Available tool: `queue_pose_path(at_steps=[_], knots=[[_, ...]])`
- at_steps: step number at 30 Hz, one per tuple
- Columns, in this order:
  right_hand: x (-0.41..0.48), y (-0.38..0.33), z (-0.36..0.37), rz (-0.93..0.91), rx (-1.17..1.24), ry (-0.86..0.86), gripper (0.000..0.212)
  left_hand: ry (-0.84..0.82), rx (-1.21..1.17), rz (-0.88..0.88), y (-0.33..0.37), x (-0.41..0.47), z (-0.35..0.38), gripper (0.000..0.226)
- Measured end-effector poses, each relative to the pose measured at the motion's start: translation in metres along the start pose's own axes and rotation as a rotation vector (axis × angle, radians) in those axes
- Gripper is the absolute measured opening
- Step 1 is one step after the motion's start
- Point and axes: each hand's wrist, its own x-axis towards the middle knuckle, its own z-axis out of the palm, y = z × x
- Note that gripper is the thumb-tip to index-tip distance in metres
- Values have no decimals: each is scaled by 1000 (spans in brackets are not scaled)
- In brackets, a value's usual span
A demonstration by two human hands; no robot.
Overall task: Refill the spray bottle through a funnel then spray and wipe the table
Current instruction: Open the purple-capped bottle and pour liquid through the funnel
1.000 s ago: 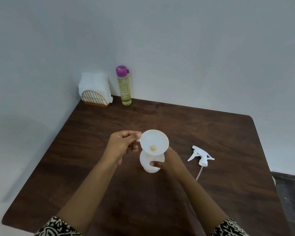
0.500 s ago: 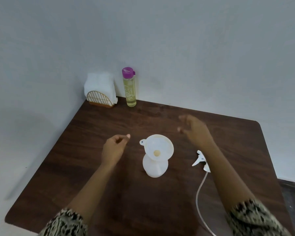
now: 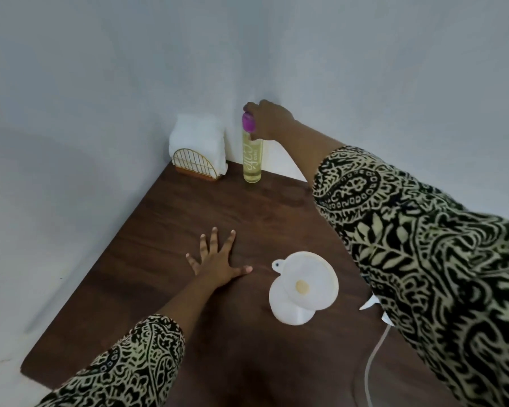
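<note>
One funnel [image 3: 309, 277] sits in the white spray bottle [image 3: 288, 311] on the desk [image 3: 188, 218]. The left grip [image 3: 218, 265] lies spread flat beside it. Farthest, the right grip [image 3: 272, 118] pinches the purple cap [image 3: 248, 123] of the yellow bottle [image 3: 252, 163], whose white script is unreadable, by the napkins [image 3: 199, 136].

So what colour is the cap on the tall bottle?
Magenta cap, seen in the head view.

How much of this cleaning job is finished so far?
Done: the funnel sits in the open spray bottle, its trigger head lying beside it. In hand: the right hand grips the yellow refill bottle at its purple cap; the left hand rests flat on the table. Left: pouring, recapping, spraying, wiping.
</note>
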Motion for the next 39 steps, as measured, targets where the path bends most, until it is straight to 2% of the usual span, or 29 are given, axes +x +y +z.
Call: queue_pose_path(at_steps=[3,11,15,17,20,22,25,27,30,33,39], knots=[[8,-5,-1,10,33,32,53,10,28,15,-3,2,5,105],[-42,-22,-21,-19,160,125,51,24,37,21,-1,-4,1,105],[-99,-47,-61,-88,195,190,51,-19,-149,59,1,-19,-25,92],[-130,-59,-76,-135,201,223,50,112,-362,142,6,-41,-46,81],[-176,-76,-92,-199,218,269,48,579,-594,292,18,-101,-76,82],[-201,-88,-99,-223,229,282,46,738,-744,378,28,-139,-89,88],[-238,-106,-102,-239,245,297,44,768,-905,513,46,-181,-100,90],[-257,-115,-100,-224,268,312,42,799,-958,554,59,-199,-102,78],[-281,-127,-90,-181,344,358,40,911,-1036,537,74,-223,-95,58],[-300,-137,-75,-160,428,378,43,939,-1162,507,77,-237,-84,60],[-326,-135,-61,-200,659,220,52,861,-1228,516,60,-252,-76,59]])
